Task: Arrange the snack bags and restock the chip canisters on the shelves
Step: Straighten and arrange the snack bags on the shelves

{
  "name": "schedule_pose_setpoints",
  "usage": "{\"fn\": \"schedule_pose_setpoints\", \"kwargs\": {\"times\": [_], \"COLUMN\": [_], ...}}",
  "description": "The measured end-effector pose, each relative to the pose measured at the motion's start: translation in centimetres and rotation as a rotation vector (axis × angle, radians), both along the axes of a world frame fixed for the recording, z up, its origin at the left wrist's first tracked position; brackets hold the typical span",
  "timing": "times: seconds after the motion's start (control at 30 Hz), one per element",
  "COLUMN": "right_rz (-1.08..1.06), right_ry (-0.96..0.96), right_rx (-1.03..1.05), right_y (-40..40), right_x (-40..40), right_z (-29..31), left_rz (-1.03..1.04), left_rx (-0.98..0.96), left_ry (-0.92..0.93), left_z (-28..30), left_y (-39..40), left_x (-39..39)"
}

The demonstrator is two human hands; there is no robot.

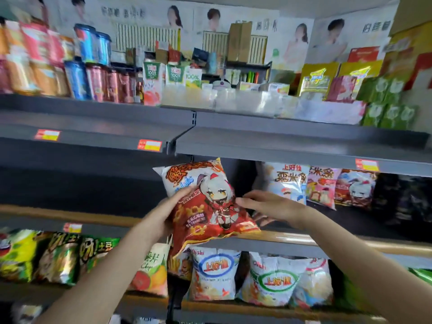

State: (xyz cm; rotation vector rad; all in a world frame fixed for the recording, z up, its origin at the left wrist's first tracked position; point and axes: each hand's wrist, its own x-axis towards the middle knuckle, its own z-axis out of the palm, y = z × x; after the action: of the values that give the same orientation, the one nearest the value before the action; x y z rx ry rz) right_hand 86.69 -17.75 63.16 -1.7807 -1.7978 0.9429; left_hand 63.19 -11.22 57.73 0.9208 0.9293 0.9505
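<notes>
Left hand [168, 206] gripping the red-and-white snack bag [205, 202] at its 9 o'clock edge, thumb on the front, fingers curled behind. Right hand [268, 204] at the bag's 3 o'clock edge, thumb touching the front, fingers spread behind; whether truly clasping cannot be told. Bag tilted, top toward 11 o'clock, held in front of the middle shelf [292, 237], lower corner drooping over its wooden front lip.

At 3 o'clock of the bag, standing on the same shelf: a white-and-blue corn-strip bag [287, 181], a pink bag [323, 188] beside it, then a second red character bag [355, 188]. At 9 o'clock, only dark shelf.

At 6 o'clock, on the lower shelf: white shrimp-chip bags [215, 274] with blue and green ovals, a fruit-chip bag [149, 272], green-yellow bags [46, 256] further toward 8 o'clock.

At 12 o'clock, an upper shelf edge [280, 146] with price tags [149, 145]; above it, juice cartons [152, 83], chip canisters [98, 80] toward 10 o'clock, yellow pouches [315, 80] and green packs [385, 101] toward 2 o'clock.
</notes>
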Motion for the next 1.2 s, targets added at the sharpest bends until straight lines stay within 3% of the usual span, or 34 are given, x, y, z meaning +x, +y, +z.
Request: {"fn": "schedule_pose_setpoints", "kwargs": {"times": [0.07,0.17,0.3,0.4,0.5,0.63,0.77,0.87,1.07,1.2], "right_rz": [0.038,0.027,-0.081,-0.195,-0.321,-0.312,-0.32,-0.368,-0.341,-0.265], "right_ry": [0.296,0.53,0.53,0.539,0.589,0.455,-0.029,-0.052,0.118,0.07], "right_rx": [-0.142,-0.142,-0.033,0.024,0.152,0.275,0.379,0.395,0.409,0.354], "right_y": [0.3,1.0,1.9,2.3,2.6,3.9,5.8,7.3,10.6,12.9], "right_x": [0.1,0.1,0.4,0.6,0.5,1.1,1.7,1.8,1.8,1.1], "right_z": [-2.0,-3.2,-3.1,-3.8,-4.4,-5.4,-5.9,-6.1,-8.1,-9.8], "left_rz": [-0.013,-0.028,-0.076,-0.022,-0.151,-0.125,-0.054,-0.043,0.102,0.256], "left_rx": [0.004,0.012,0.037,0.088,0.167,0.334,0.375,0.386,0.506,0.466], "left_ry": [0.003,0.014,0.054,0.249,0.347,0.528,0.591,0.695,1.045,1.045], "left_z": [0.5,0.5,0.1,0.1,0.7,1.0,0.0,-1.5,-3.6,-5.0], "left_y": [0.2,1.1,2.2,2.3,2.5,3.4,5.7,8.1,12.2,14.8], "left_x": [0.5,0.9,1.5,2.3,3.1,4.9,6.8,8.3,11.1,12.4]}}
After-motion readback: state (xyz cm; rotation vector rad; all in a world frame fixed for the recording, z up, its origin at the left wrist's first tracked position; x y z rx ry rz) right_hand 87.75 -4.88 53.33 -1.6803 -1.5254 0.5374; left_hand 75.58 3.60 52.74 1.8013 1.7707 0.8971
